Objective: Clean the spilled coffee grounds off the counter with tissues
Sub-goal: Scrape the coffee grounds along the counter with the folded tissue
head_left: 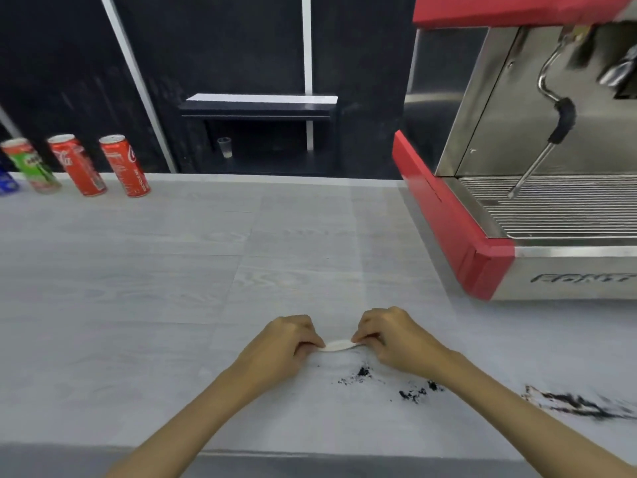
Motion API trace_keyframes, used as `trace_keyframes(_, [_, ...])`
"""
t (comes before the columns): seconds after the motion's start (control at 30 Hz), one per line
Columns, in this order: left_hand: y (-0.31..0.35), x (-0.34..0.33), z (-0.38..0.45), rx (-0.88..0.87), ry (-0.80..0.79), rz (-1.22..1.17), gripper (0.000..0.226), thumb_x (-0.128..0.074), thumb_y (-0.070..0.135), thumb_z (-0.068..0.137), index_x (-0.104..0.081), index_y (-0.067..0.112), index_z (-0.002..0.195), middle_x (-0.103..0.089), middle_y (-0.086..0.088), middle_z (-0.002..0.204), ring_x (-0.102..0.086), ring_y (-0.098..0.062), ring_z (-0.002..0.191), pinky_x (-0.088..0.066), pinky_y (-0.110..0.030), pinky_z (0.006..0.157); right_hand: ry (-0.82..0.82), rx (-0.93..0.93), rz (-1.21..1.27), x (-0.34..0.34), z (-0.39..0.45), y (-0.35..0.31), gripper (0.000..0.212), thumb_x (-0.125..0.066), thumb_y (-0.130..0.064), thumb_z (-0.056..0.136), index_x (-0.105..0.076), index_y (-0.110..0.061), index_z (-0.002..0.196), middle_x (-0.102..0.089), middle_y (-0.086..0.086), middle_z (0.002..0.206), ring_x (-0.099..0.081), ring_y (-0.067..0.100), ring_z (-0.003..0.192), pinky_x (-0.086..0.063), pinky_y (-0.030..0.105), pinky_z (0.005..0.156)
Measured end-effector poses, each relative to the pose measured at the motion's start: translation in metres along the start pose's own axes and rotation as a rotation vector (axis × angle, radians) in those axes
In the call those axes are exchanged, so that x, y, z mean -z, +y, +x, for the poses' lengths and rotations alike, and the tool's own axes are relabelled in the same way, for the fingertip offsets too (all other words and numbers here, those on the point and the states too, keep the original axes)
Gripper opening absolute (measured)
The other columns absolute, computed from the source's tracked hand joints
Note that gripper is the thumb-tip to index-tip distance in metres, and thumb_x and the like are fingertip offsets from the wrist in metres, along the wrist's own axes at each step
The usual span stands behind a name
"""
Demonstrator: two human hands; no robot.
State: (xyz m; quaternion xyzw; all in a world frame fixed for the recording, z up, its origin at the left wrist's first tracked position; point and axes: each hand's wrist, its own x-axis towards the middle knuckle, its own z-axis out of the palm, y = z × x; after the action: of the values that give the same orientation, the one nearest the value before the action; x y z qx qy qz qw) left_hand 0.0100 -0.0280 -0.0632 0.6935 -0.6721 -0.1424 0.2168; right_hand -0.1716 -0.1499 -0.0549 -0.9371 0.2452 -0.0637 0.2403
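A small white tissue (339, 345) is stretched between my two hands just above the pale grey counter (172, 288). My left hand (286, 343) pinches its left end and my right hand (389, 336) pinches its right end. Dark coffee grounds (358, 374) lie scattered on the counter just in front of my hands. More coffee grounds (418, 391) sit by my right forearm, and a long dark smear of grounds (579, 405) runs toward the right edge.
A red and steel espresso machine (517, 219) stands at the right with its steam wand (537, 157) hanging over the drip grille. Several drink cans (124, 165) line the counter's far left. A small glass (224, 147) sits on a dark shelf behind.
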Motion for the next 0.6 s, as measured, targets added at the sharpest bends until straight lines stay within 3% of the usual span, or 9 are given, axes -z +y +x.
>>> trace_keyframes(0.1, [0.011, 0.004, 0.004, 0.018, -0.013, -0.037, 0.021, -0.059, 0.008, 0.088, -0.075, 0.017, 0.099, -0.068, 0.002, 0.094, -0.059, -0.006, 0.076, -0.047, -0.015, 0.07, -0.047, -0.044, 0.082, 0.018, -0.004, 0.004, 0.017, -0.062, -0.004, 0.082, -0.075, -0.011, 0.091, -0.072, 0.001, 0.091, -0.055, -0.006, 0.067, -0.04, -0.001, 0.064])
trace_keyframes(0.23, [0.017, 0.019, 0.037, 0.029, 0.138, -0.117, 0.016, -0.065, 0.004, 0.083, -0.076, 0.013, 0.091, -0.07, -0.001, 0.086, -0.058, -0.008, 0.072, -0.042, -0.005, 0.066, 0.063, -0.122, 0.142, 0.049, 0.018, 0.015, 0.013, -0.068, -0.003, 0.078, -0.076, -0.01, 0.087, -0.065, -0.006, 0.074, -0.054, -0.007, 0.06, -0.039, -0.001, 0.059])
trace_keyframes(0.3, [0.014, 0.022, 0.061, 0.031, 0.159, -0.104, 0.015, -0.066, 0.003, 0.082, -0.076, 0.011, 0.09, -0.071, -0.004, 0.088, -0.057, -0.01, 0.071, -0.04, -0.005, 0.064, 0.108, -0.142, 0.108, 0.056, 0.032, 0.021, 0.014, -0.067, 0.0, 0.077, -0.075, -0.007, 0.087, -0.068, 0.002, 0.078, -0.052, -0.003, 0.058, -0.036, -0.004, 0.057])
trace_keyframes(0.37, [0.009, 0.02, 0.084, 0.062, 0.142, -0.082, 0.015, -0.065, 0.002, 0.083, -0.076, 0.009, 0.091, -0.07, -0.009, 0.092, -0.059, -0.016, 0.076, -0.045, -0.016, 0.069, 0.148, -0.179, 0.082, 0.055, 0.043, 0.029, 0.016, -0.064, 0.003, 0.076, -0.075, -0.004, 0.086, -0.072, 0.012, 0.088, -0.053, 0.006, 0.064, -0.035, -0.005, 0.056])
trace_keyframes(0.43, [0.004, 0.012, 0.101, 0.088, 0.11, -0.055, 0.018, -0.062, 0.0, 0.083, -0.076, 0.008, 0.091, -0.07, -0.011, 0.095, -0.062, -0.022, 0.084, -0.05, -0.028, 0.077, 0.165, -0.226, 0.055, 0.048, 0.051, 0.037, 0.019, -0.062, 0.004, 0.076, -0.075, -0.004, 0.088, -0.073, 0.016, 0.093, -0.059, 0.018, 0.075, -0.036, 0.001, 0.059])
trace_keyframes(0.53, [0.0, 0.001, 0.115, 0.12, 0.085, -0.038, 0.022, -0.059, -0.001, 0.083, -0.076, 0.01, 0.091, -0.071, -0.009, 0.1, -0.063, -0.023, 0.092, -0.049, -0.028, 0.082, 0.179, -0.299, 0.025, 0.036, 0.058, 0.046, 0.024, -0.056, 0.005, 0.078, -0.074, -0.004, 0.091, -0.072, 0.017, 0.099, -0.063, 0.028, 0.09, -0.045, 0.021, 0.075])
trace_keyframes(0.6, [-0.001, -0.003, 0.12, 0.118, 0.073, -0.039, 0.023, -0.057, -0.002, 0.083, -0.076, 0.009, 0.091, -0.071, -0.008, 0.1, -0.063, -0.024, 0.093, -0.049, -0.029, 0.083, 0.185, -0.328, 0.0, 0.032, 0.058, 0.048, 0.026, -0.054, 0.005, 0.079, -0.074, -0.006, 0.093, -0.07, 0.015, 0.104, -0.063, 0.029, 0.094, -0.049, 0.027, 0.082])
